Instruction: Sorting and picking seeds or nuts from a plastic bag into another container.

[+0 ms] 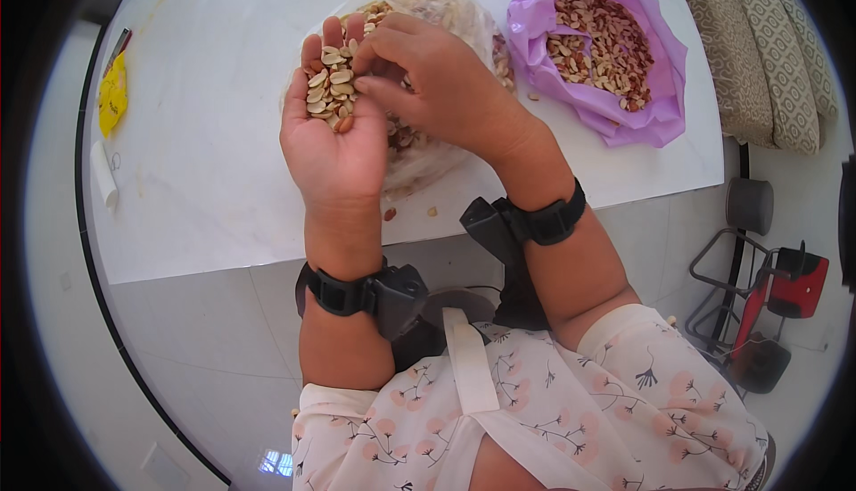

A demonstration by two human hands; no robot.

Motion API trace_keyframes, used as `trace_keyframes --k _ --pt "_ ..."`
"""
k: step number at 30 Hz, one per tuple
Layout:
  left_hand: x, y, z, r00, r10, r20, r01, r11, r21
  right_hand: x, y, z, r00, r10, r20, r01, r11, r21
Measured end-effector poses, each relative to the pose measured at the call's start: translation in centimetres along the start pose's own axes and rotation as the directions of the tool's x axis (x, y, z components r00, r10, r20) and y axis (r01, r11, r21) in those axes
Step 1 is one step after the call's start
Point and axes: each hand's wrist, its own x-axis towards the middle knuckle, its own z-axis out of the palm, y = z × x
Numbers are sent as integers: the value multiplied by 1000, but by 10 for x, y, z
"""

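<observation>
My left hand (338, 156) lies palm up, cupping a small heap of split peanut kernels (328, 93), mostly pale with a few brown skins. Over it comes my right hand (435, 73), fingers bent, the tips of thumb and forefinger at the edge of the heap. Whether those fingertips pinch a kernel cannot be made out. Beneath both hands sits a clear plastic bag (428, 173) with more peanuts, partly hidden by them. To the right, a purple plastic bag (531, 49) stands with its mouth spread wide, full of reddish-brown and pale peanuts (602, 43).
Loose peanut bits (390, 214) lie on the white table (214, 156) near its front edge. At the left are a yellow wrapper (113, 100) and a white cylinder (104, 176). Patterned cushions (776, 63) and a red-and-black metal-framed object (796, 283) stand beyond the right edge.
</observation>
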Motion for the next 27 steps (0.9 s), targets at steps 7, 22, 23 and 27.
trace_keyframes --k 7,22,23,27 --pt "3 6 0 999 -4 -44 2 999 -44 -1 1 0 998 60 -16 -60 998 -7" --pt "1 5 2 1000 11 -13 -10 999 34 -1 -1 0 999 46 6 -46 999 -27" --pt "1 4 3 999 28 -26 -26 998 57 -1 0 0 999 35 -3 -35 999 -20" --pt "1 2 7 994 82 -70 -74 991 114 -4 2 -2 995 93 -23 -93 995 32"
